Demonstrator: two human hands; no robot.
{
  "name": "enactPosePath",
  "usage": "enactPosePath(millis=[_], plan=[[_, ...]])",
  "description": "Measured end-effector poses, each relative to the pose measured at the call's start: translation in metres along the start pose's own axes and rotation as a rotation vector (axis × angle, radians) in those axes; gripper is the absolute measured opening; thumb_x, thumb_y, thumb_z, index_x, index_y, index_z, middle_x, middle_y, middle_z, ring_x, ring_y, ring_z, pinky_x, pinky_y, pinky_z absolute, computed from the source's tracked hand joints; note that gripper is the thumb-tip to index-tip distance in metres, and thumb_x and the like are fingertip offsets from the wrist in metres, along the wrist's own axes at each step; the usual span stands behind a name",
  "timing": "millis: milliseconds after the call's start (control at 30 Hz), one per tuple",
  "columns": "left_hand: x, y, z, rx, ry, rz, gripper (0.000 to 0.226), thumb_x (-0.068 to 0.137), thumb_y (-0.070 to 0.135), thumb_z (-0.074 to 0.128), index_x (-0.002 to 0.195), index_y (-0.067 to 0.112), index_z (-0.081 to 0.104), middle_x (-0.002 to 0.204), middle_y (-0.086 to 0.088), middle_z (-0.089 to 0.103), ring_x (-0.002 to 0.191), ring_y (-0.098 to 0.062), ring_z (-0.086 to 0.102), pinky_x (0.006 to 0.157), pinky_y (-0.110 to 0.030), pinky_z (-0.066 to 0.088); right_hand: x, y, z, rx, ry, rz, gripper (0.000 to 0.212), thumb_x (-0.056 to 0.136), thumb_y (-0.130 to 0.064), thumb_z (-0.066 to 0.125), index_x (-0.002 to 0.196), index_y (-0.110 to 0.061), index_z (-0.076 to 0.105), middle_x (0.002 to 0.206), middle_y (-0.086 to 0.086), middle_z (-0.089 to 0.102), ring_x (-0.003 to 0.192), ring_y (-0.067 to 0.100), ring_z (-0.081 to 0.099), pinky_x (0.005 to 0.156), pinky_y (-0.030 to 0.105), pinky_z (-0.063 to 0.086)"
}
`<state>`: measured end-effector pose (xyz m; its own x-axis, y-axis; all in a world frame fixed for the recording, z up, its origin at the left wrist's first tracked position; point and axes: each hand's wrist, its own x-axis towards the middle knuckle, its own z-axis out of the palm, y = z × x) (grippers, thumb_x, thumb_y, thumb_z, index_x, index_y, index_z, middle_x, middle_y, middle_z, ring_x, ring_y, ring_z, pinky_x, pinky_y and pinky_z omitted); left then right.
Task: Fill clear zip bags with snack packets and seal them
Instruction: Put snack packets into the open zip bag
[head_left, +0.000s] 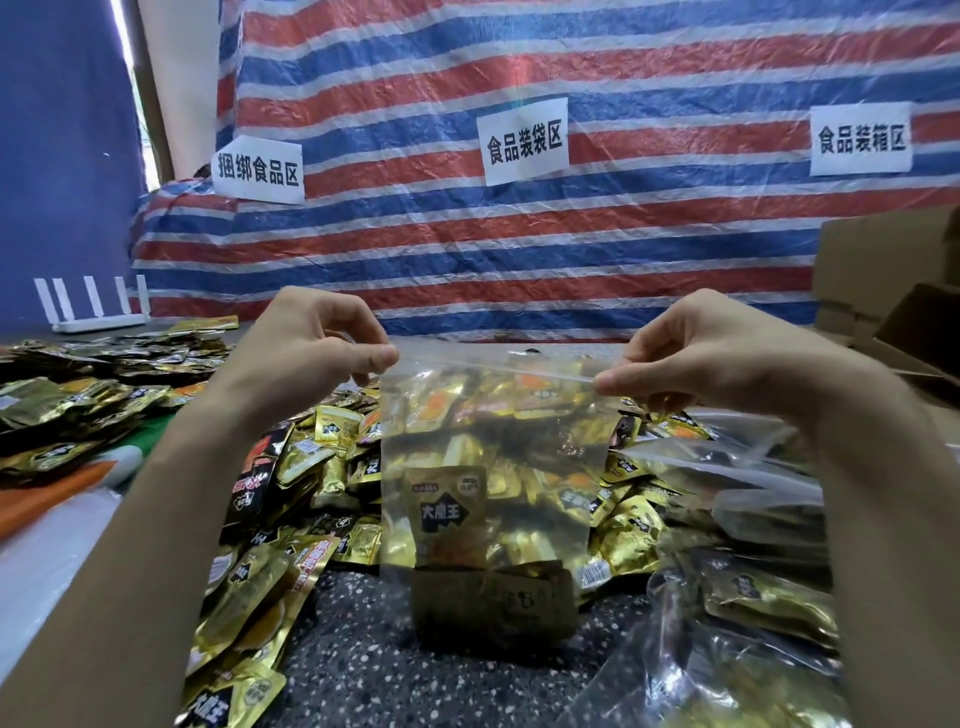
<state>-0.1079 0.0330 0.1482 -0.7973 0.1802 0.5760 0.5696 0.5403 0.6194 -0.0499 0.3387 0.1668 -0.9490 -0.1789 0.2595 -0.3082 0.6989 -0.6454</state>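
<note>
A clear zip bag hangs upright in front of me, its bottom near the speckled table. Inside it sit a few snack packets, gold and dark, low in the bag. My left hand pinches the bag's top left corner at the zip strip. My right hand pinches the top right corner between thumb and fingertips. The zip strip runs taut between both hands. A big heap of loose gold and black snack packets lies on the table behind and around the bag.
Filled clear bags are piled at the right. More packets cover the left side, near a white router. Cardboard boxes stand at the far right. A striped tarp with paper signs hangs behind.
</note>
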Motion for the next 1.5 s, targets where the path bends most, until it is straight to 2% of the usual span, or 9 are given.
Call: enactPosePath(millis=[167,333,533,700,1000,1167,1267,1367,1500], plan=[[-0.003,0.013,0.003,-0.054,0.03,0.004,0.008,0.087,0.007,0.071,0.078,0.009,0.071,0.069,-0.004,0.071,0.057,-0.011,0.066,0.052,-0.021,0.05,-0.005,-0.012,-0.002,-0.006,0.063,-0.028,0.056,0.048,-0.054,0.083,0.095,-0.024,0.074,0.086,-0.004,0.075,0.064,0.008,0.071,0.053,0.018,0.051],[-0.011,0.045,0.019,-0.229,0.016,0.05,0.007,0.088,0.001,0.068,0.081,0.002,0.068,0.069,-0.012,0.067,0.058,-0.022,0.067,0.052,-0.027,0.055,-0.005,-0.028,0.015,-0.001,-0.109,0.07,0.08,0.07,-0.017,0.087,0.14,-0.029,0.049,0.122,0.002,0.06,0.058,0.021,0.071,0.05,0.027,0.056],[-0.023,0.072,0.028,-0.318,0.067,0.175,0.007,0.087,0.004,0.07,0.08,0.003,0.068,0.065,-0.009,0.067,0.054,-0.021,0.065,0.048,-0.026,0.055,-0.004,-0.038,0.024,0.056,-0.007,0.037,0.008,0.089,-0.001,0.069,0.092,-0.008,0.074,0.084,0.013,0.075,0.06,0.025,0.072,0.051,0.029,0.057],[-0.027,0.081,0.019,-0.467,0.086,0.217,0.011,0.078,0.028,0.076,0.074,0.018,0.073,0.065,-0.006,0.068,0.052,-0.021,0.065,0.047,-0.024,0.053,-0.007,-0.043,0.014,0.192,0.209,-0.044,0.009,0.092,0.0,0.065,0.085,-0.002,0.07,0.074,0.012,0.07,0.051,0.022,0.07,0.046,0.029,0.055],[-0.035,0.088,0.053,-0.188,-0.185,0.224,0.035,0.066,0.058,0.061,0.079,0.027,0.071,0.067,0.015,0.069,0.057,-0.003,0.063,0.048,-0.014,0.044,0.009,-0.023,-0.071,0.29,0.76,0.133,0.011,0.084,0.012,0.048,0.082,0.004,0.054,0.079,0.026,0.057,0.048,0.036,0.069,0.037,0.028,0.051],[-0.035,0.083,0.059,-0.067,-0.29,0.212,0.04,0.066,0.066,0.058,0.08,0.032,0.072,0.08,0.019,0.07,0.065,-0.002,0.064,0.053,-0.02,0.045,0.018,-0.009,-0.128,0.677,1.067,0.06,0.015,0.087,0.012,0.044,0.093,-0.001,0.04,0.091,0.021,0.055,0.06,0.036,0.072,0.048,0.036,0.058],[-0.035,0.082,0.058,-0.058,-0.304,0.209,0.035,0.068,0.066,0.058,0.079,0.035,0.071,0.081,0.021,0.07,0.065,-0.002,0.064,0.054,-0.023,0.045,0.023,0.003,-0.136,0.436,1.151,0.104,0.016,0.089,0.002,0.049,0.077,-0.007,0.046,0.084,0.014,0.058,0.077,0.034,0.071,0.063,0.039,0.062],[-0.035,0.084,0.057,-0.031,-0.319,0.208,0.044,0.063,0.07,0.053,0.078,0.033,0.07,0.08,0.026,0.067,0.066,-0.001,0.063,0.054,-0.023,0.045,0.011,0.022,-0.109,0.016,0.991,0.253,0.008,0.081,-0.004,0.055,0.074,-0.004,0.059,0.072,0.011,0.065,0.072,0.032,0.073,0.067,0.047,0.063],[-0.035,0.085,0.056,0.023,-0.337,0.217,0.049,0.062,0.072,0.048,0.08,0.033,0.07,0.086,0.031,0.065,0.075,0.002,0.063,0.059,-0.024,0.046,-0.022,0.039,-0.067,-0.361,0.327,0.442,0.007,0.075,-0.007,0.07,0.069,-0.006,0.072,0.046,0.0,0.065,0.044,0.013,0.067,0.04,0.021,0.048]])
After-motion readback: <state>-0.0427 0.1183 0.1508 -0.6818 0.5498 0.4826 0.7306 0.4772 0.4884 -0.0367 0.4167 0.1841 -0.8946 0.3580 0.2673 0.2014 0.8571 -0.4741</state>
